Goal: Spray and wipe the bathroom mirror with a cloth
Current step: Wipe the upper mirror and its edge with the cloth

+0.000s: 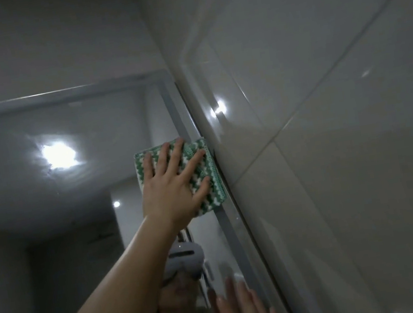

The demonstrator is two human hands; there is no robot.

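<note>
At about two o'clock on the mirror [41, 182], hard against its grey right frame [228, 231], a folded green-and-white cloth [209, 166] lies flat on the glass. The left hand [175, 185] is spread over it, fingers straight and apart, pressing it to the surface instead of gripping it; the cloth shows beyond the fingertips and toward three o'clock of the palm, its edge touching the frame. Toward five o'clock, the right hand [240, 310] rests with flat, slightly parted fingers near the frame, holding nothing. No spray bottle is in view, so spraying is probably done and wiping is under way. Smears around the reflected light at nine o'clock suggest much of the glass remains to be wiped.
</note>
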